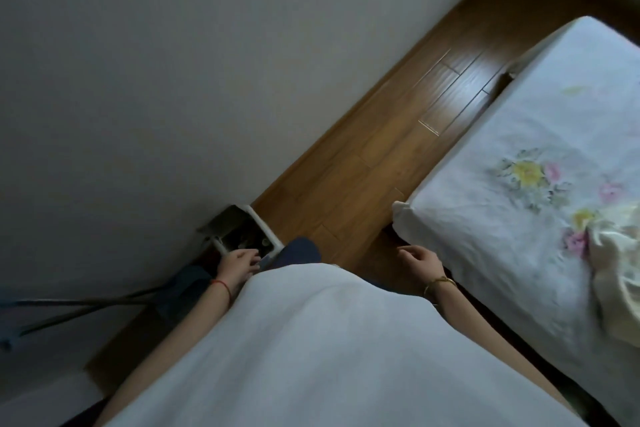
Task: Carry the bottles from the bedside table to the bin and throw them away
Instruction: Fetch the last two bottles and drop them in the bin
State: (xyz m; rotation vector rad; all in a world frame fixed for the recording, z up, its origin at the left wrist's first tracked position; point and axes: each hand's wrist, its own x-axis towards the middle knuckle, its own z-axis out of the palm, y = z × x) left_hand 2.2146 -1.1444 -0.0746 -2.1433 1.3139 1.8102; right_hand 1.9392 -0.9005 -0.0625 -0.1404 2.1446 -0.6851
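A head-worn camera looks steeply down a person's white shirt [311, 350] at a bedroom floor. At far left, two dark cables [79, 305] run along the foot of a grey wall [138, 80].

One bin [242, 236], white-rimmed with its lid tipped back against the wall, stands on the floor beside the wall. Its dark inside holds a few blurred pale shapes; whether they are bottles cannot be told.

Two hands are in view, one to each side of the shirt. The left hand [239, 265] (a thin red string circles its wrist) hangs palm-down at the bin's near rim, forearm reaching forward and down. Its fingers [254, 258] are loosely curled and lie over the edge of the opening. No bottle shows between them, though the blur makes it impossible to tell whether they grip anything.

A dark blue trouser knee [298, 250] sits just right of the bin, above a strip of brown wooden floor [398, 135].

The right hand [420, 258] (a gold bangle on its wrist) hangs relaxed over the floor near the corner of one bed [519, 114], its fingers [403, 250] gently bent, slack and empty. The bed carries a white sheet printed with yellow and pink flowers, and a crumpled cream cloth [616, 274] lies at its right edge.
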